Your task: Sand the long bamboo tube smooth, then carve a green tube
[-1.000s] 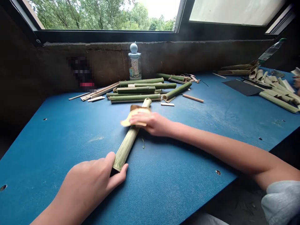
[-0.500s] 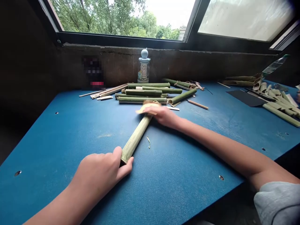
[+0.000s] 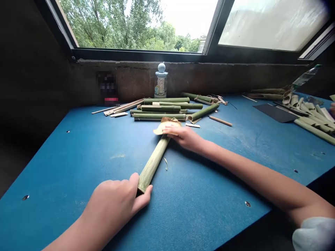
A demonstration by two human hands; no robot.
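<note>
A pale green bamboo stick lies on the blue table, pointing away from me. My left hand is closed round its near end. My right hand presses a tan sheet of sandpaper flat over the stick's far end, fingers closed on the sheet.
A pile of green bamboo sticks and thin wood strips lies behind. A small bottle stands by the wall. More split bamboo and a dark sheet lie at the right. Another person's hand shows at the right edge.
My right hand slid the sandpaper from the middle of the stick up to its far end, then a little back toward me. My left hand kept its hold on the near end.
</note>
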